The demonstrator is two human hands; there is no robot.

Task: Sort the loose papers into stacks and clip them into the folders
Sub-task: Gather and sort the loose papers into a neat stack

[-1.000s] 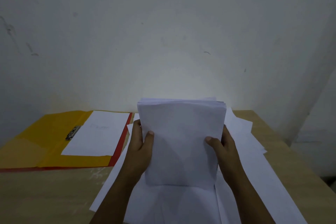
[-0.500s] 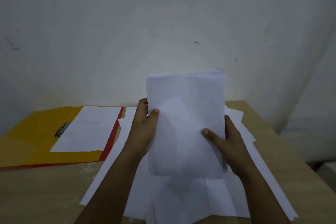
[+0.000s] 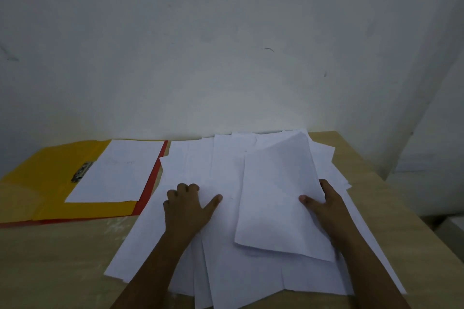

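The right hand (image 3: 326,206) holds a small stack (image 3: 281,198) of white sheets at its right edge. The thumb lies on top of the stack and the other fingers are under it, hidden by the paper. The near end of the stack rests low over the pile, and the far end is lifted and bent a little, so the top sheet shows a soft fold toward the wall.

The left hand (image 3: 187,208) rests on the loose papers (image 3: 226,258) to the left of the stack. Its fingers are curled with the knuckles up, and the thumb is stretched out to the right, flat on a sheet. It is not clear if the curled fingers pinch a sheet or only press on it. The two hands are apart, with bare paper between them.

The loose papers lie spread on the table (image 3: 50,271) in an untidy fan, many sheets overlapping, from the near edge up to the wall (image 3: 226,45). Some corners stick out on the right side behind the stack.

To the left of the papers lies an open yellow folder (image 3: 37,183), flat on the table. A white sheet (image 3: 118,170) lies inside it, and a metal clip (image 3: 82,171) sits at the left edge of this sheet. Under the yellow folder a red folder (image 3: 150,183) shows as a thin border along the right and near sides. The loose papers touch or slightly cover its right border.
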